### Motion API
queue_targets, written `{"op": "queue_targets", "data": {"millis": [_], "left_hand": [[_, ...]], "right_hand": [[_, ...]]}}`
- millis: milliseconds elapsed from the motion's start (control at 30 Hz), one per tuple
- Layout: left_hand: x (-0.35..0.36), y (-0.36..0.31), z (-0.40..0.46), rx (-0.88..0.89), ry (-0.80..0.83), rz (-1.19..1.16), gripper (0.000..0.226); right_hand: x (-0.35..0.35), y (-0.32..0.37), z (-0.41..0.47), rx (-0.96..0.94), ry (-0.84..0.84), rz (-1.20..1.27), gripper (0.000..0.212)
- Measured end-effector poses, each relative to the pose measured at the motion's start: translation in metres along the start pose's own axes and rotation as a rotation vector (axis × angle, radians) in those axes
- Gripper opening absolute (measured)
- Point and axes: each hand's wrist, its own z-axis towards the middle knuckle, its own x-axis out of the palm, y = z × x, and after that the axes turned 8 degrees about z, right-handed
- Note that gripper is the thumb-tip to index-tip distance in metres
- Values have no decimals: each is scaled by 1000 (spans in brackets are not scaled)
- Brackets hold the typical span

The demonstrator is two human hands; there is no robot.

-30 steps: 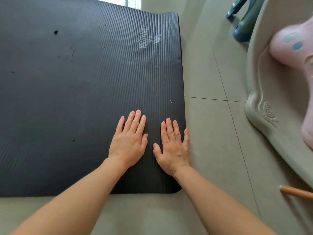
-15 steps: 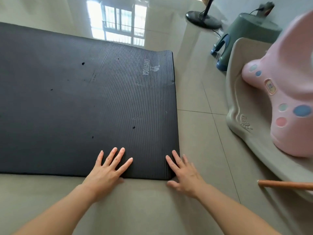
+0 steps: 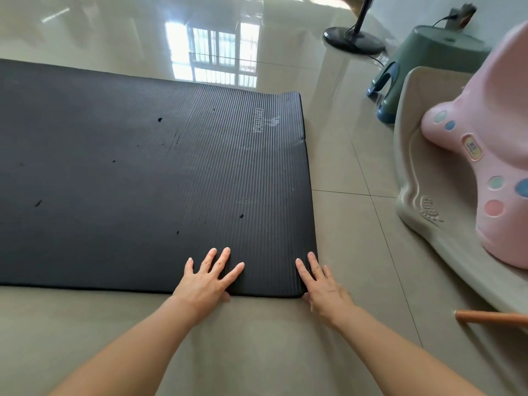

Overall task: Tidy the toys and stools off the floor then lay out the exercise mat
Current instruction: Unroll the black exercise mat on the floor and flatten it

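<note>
A black ribbed exercise mat point(image 3: 148, 178) lies unrolled flat on the tiled floor, filling the left and middle of the view. My left hand point(image 3: 207, 277) rests on the mat's near edge with fingers spread and straight. My right hand point(image 3: 321, 282) touches the mat's near right corner, fingers straight, thumb at the edge. A pink and beige rocking toy point(image 3: 468, 172) stands at the right. Behind it are stacked green and blue stools point(image 3: 414, 70).
A black fan base point(image 3: 353, 40) with its pole and cable stands on the floor at the back right. An orange stick point(image 3: 490, 317) pokes in from the right edge. Glossy beige floor tiles point(image 3: 257, 344) surround the mat.
Both hands slid back from the mat's surface to its near edge and corner. The view lifted, showing more floor, the stools and the fan base.
</note>
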Motion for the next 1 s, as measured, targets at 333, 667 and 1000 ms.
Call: {"op": "queue_targets", "data": {"millis": [333,667,1000], "left_hand": [[-31,29,-13,-192,-127,-414,57],[-131,101,-56,-336,-195,-686,55],[-294,132,-193,-435,-107,-812,55]], "right_hand": [[-23,-3,-27,15,-146,162,62],[-137,29,-40,30,-234,458,61],[-297,91,-175,4,-167,508,63]]}}
